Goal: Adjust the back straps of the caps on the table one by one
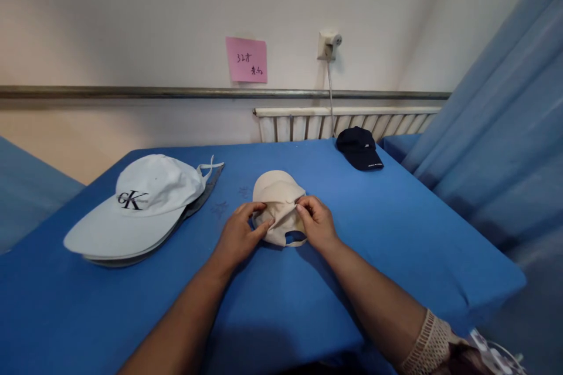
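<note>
Pinching beige cap (pixel 278 187), "CK" cap (pixel 156 184) nearby

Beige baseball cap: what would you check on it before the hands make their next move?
1. Right hand pinching the beige baseball cap: ok, thumb and forefinger meet at its fabric.
2. Left hand gripping firmly: cannot tell; its fingers touch the cap, but the hold is unclear.
3. Fabric smooth between the hands: not ok, it is creased.
4. Back opening in view: ok, nearest the person.
5. White CK cap and navy cap apart from it: ok, one on each side.
</note>
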{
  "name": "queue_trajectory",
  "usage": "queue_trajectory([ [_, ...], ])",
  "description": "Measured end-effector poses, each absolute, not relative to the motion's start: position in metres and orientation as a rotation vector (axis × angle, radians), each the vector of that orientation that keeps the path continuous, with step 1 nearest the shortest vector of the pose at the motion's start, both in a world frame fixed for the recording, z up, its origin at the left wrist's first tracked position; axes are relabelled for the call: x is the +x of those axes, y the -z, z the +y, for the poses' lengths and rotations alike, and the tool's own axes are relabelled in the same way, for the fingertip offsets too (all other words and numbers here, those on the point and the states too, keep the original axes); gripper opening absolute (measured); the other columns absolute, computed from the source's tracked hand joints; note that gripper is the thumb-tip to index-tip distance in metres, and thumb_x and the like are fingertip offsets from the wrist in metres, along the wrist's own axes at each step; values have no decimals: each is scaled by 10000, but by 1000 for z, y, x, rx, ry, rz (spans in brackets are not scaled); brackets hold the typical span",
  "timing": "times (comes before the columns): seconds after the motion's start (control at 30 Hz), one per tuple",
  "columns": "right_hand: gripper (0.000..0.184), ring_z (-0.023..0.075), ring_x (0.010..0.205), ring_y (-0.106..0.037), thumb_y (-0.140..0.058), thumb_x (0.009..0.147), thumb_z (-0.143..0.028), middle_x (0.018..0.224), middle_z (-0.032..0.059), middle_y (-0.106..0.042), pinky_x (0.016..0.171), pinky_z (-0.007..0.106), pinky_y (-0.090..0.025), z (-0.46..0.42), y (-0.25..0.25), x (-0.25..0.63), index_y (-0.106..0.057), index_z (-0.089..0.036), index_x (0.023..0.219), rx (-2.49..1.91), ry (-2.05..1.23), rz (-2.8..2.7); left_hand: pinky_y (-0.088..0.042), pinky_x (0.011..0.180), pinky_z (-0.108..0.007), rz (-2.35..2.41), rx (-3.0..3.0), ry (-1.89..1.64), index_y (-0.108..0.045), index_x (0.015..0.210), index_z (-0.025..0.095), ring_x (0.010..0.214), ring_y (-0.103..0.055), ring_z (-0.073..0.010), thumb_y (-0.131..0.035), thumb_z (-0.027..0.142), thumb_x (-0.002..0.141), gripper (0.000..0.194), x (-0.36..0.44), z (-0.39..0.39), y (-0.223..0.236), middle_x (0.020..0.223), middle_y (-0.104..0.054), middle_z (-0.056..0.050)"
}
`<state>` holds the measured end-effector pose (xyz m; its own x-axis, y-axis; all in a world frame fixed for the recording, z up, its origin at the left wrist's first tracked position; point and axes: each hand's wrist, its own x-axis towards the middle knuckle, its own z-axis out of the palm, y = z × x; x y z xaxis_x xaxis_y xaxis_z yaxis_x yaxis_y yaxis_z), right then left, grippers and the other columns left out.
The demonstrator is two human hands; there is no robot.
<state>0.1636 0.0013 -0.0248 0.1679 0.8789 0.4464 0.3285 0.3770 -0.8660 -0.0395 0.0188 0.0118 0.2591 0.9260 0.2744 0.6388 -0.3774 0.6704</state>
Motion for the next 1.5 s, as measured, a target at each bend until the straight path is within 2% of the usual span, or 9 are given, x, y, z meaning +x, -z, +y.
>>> queue_trajectory([
  [0.23,148,178,812,-607,-537,863,-321,856,30,-659,786,316,-487,2,30,152,-582,-210,777,-1084,-717,-1287,-478,944,-383,1320,2112,-977,-614,1173,207,1064,-626,-255,-726,413,747,486,-31,15,-7,1163,-667,-76],
  [0.33,140,169,784,-604,-542,869,-308,835,26,-653,755,304,-492,-2,26,149,-588,-205,787,-1062,-704,-1279,-486,869,-343,1339,2189,-944,-631,1086,204,965,-639,-223,-708,369,775,360,-28,13,-9,1052,-686,-54],
  [0.5,136,169,797,-598,-525,897,-257,828,33,-632,753,307,-493,-10,13,155,-578,-208,782,-1083,-448,-1396,-459,672,-278,1383,2160,-1042,-640,832,207,691,-607,-163,-592,387,874,191,-32,7,-18,760,-664,4],
  [0.73,90,178,860,-625,-515,903,-140,879,57,-631,776,330,-532,-28,-6,164,-568,-212,897,-945,-106,-1577,-466,710,-282,1438,2041,-1194,-657,818,195,730,-617,-170,-559,391,889,229,-44,9,-27,782,-683,-13],
  [0.83,113,187,890,-636,-534,886,-116,909,72,-636,786,335,-547,-32,-7,163,-560,-214,935,-950,-15,-1616,-496,769,-302,1309,1939,-1146,-665,866,188,810,-658,-188,-518,408,916,269,-43,8,-28,860,-710,-40],
  [0.93,98,195,880,-643,-528,892,-131,893,74,-639,772,337,-554,-31,-6,162,-555,-218,927,-976,6,-1641,-489,909,-340,1158,2020,-1118,-669,996,197,1007,-651,-221,-611,383,864,236,-38,5,-27,1065,-706,-71],
  [1.07,72,183,844,-644,-521,909,-154,893,75,-648,738,314,-550,-30,-5,159,-567,-209,912,-869,-109,-1794,-449,1015,-395,1102,2119,-1086,-685,924,212,1125,-618,-248,-619,333,858,153,-37,5,-26,1162,-686,-86],
  [1.3,155,216,900,-644,-539,869,-153,952,83,-654,790,387,-532,-35,-8,172,-582,-214,1004,-828,-5,-1620,-318,1142,-491,913,1922,-857,-680,910,241,1406,-389,-277,-605,369,884,150,-55,14,-32,1289,-653,-100],
  [1.5,528,299,1250,-501,-617,843,-407,1346,127,-550,1037,506,-397,-29,-18,177,-494,-222,1321,-1010,-117,-1958,-289,1157,-502,955,1771,-853,-677,809,263,1404,-388,-269,-597,453,876,217,-56,18,-36,1271,-665,-89],
])
